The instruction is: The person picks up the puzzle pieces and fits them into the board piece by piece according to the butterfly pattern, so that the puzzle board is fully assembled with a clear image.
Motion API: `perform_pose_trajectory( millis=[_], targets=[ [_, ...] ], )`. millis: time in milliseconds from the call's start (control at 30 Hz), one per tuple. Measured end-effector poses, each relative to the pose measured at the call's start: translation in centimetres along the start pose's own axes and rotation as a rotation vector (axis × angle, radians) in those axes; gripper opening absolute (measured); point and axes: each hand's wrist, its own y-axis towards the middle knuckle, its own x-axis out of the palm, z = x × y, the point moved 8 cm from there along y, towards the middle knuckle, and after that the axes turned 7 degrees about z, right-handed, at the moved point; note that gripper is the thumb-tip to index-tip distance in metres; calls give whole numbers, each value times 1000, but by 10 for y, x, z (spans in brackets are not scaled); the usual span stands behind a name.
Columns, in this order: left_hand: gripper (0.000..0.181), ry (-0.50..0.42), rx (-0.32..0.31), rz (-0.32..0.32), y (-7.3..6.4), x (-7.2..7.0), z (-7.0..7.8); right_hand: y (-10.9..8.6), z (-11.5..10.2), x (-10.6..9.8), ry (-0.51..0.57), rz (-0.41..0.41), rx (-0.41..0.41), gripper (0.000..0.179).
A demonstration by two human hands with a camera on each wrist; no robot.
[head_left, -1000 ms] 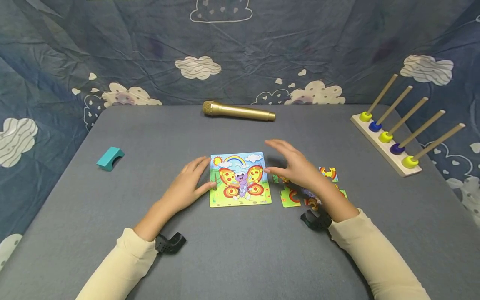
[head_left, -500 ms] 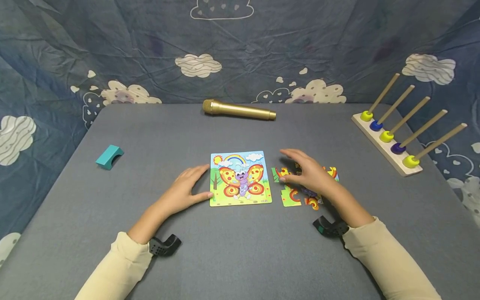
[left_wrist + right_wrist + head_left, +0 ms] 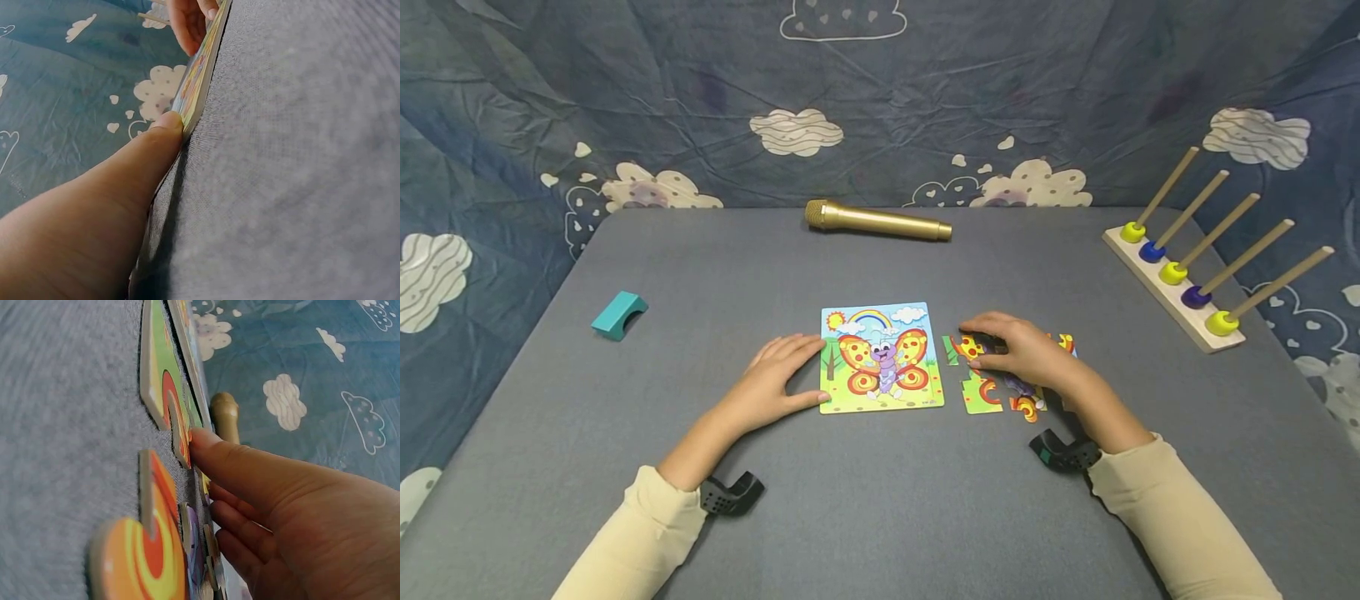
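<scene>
A square puzzle board (image 3: 883, 358) with a purple, red-winged butterfly lies flat on the table. Along its left edge rests my left hand (image 3: 760, 387), fingers and thumb extended; in the left wrist view the thumb (image 3: 156, 140) touches the board's edge. Right of the board lies a loose group of butterfly puzzle pieces, including a green corner piece (image 3: 981, 396) and an orange swirl piece (image 3: 140, 556). My right hand (image 3: 1033, 354) reaches over them, thumb and fingers spread apart around a yellow-and-red piece (image 3: 967, 346). Several pieces are partly hidden beneath it.
Behind the board lies a gold microphone (image 3: 880, 221). A teal arch block (image 3: 620, 315) sits at the left. At the right stands a wooden peg stand (image 3: 1176, 292) with yellow and blue beads. A cloud-patterned cloth (image 3: 925, 100) hangs behind the grey table (image 3: 850, 500).
My right hand has moved right, off the board's side, and down among the loose pieces. My left hand has shifted slightly down along the board's left edge.
</scene>
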Motion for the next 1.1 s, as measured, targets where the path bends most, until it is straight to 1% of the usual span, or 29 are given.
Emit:
perform_pose_trajectory(
  millis=[133,200,367,433,533,667,767,900,967,1100],
  targets=[
    [71,2,1,-1,0,1,0,0,-5,0,-31,10,-44,48],
    [71,-10,-11,-10,0,1,-2,0,-7,0,-48,23,-58,47],
    [71,-43,-41,-34,1,4,-4,2,-17,-5,-40,82,-72,45],
    [72,-48,-37,-34,2,4,-4,3,-25,-9,-30,112,-93,44],
    [72,-48,-28,-30,4,6,-3,6,-44,-14,-12,158,-153,43],
    [73,-53,-23,-28,7,8,-1,11,-66,-15,13,218,-222,42],
    [74,-63,-21,-32,11,10,1,18,-78,-10,27,248,-260,43],
    [74,-76,-20,-34,15,12,4,27,-92,3,46,257,-299,42],
    [74,-85,-21,-32,16,12,5,33,-96,12,58,245,-300,41],
    [74,-97,-28,-32,17,13,5,44,-98,32,52,184,-266,39]
  ],
)
